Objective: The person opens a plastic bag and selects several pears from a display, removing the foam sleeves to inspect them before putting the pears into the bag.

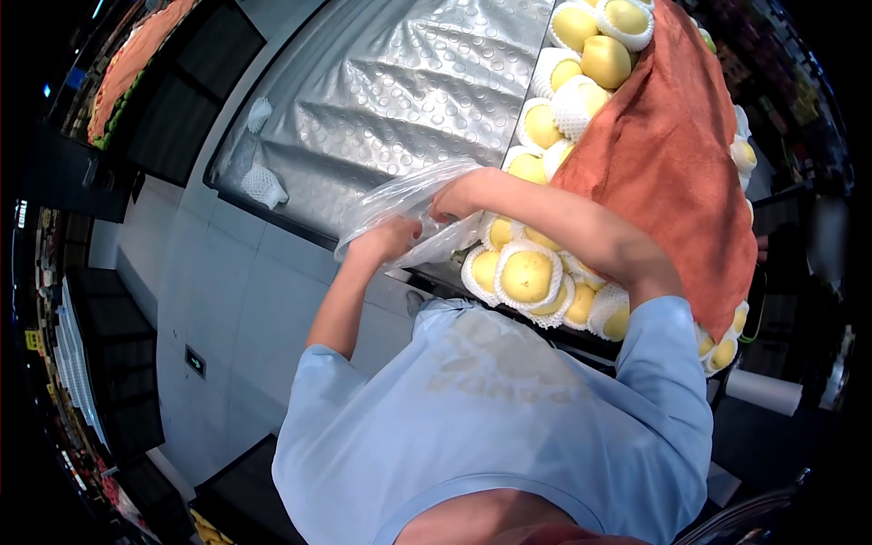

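Observation:
A clear plastic bag (400,193) is between my two hands, over the near edge of the display stand. My left hand (388,240) is closed on the bag's near left side, fingers curled. From the right, my right hand (460,193) grips the bag's far side, and the film partly hides its fingertips. What the bag contains, if anything, I cannot make out. Close beside it on the right lie round yellow fruits (527,276), most in white foam nets. A rust-orange cloth (668,173) covers part of the fruit pile, beyond my right forearm.
Silver bubble-textured sheeting (400,91) lines the stand on the left, where two white foam nets (263,185) lie near its dark rim. A white roll (763,391) is at the right. Grey tiled floor (227,300) and dark shelving (109,354) extend along the left.

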Tool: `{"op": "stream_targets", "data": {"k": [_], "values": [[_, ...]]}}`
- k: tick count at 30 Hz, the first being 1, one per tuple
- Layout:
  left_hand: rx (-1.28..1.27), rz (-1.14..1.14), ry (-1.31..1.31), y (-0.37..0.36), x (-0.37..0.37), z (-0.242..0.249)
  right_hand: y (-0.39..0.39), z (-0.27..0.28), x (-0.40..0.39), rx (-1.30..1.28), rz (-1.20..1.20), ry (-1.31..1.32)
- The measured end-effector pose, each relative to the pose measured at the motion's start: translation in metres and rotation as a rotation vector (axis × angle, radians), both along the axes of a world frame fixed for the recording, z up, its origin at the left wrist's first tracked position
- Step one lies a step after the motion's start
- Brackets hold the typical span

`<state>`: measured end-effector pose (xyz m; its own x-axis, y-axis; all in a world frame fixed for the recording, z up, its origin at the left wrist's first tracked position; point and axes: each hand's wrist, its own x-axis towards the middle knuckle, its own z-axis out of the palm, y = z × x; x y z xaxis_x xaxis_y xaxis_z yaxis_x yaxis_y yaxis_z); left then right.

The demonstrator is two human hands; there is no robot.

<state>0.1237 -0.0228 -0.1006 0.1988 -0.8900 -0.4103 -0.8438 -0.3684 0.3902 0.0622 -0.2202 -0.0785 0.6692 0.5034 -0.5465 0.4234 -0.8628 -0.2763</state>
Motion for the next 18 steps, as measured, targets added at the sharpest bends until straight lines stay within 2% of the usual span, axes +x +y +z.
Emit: {"op": "stream_targets", "data": {"k": [2, 4, 6, 10, 12, 14, 18], "values": [[0.285, 0.062, 0.084, 0.003, 0.0, 0.019, 0.011, 0.007, -0.007, 0.086, -0.02, 0.197], [0.348, 0.09, 0.057, 0.0, -0.002, 0.037, 0.018, 0.015, -0.018, 0.104, -0.098, 0.218], [0.485, -0.011, 0.067, -0.002, 0.008, 0.041, 0.028, 0.016, -0.02, 0.149, -0.63, 0.301], [0.423, -0.05, 0.117, -0.01, 0.03, 0.024, 0.022, 0.0, -0.011, 0.338, -0.663, 0.222], [0.37, -0.092, 0.059, -0.015, 0.036, 0.026, 0.014, 0.006, -0.007, 0.194, -0.301, 0.06], [0.332, -0.02, 0.022, -0.024, 0.045, 0.025, 0.015, 0.014, -0.001, 0.148, -0.324, 0.072], [0.297, 0.01, -0.1, -0.03, 0.039, 0.067, 0.017, 0.03, 0.001, 0.206, -0.324, 0.163]]}}
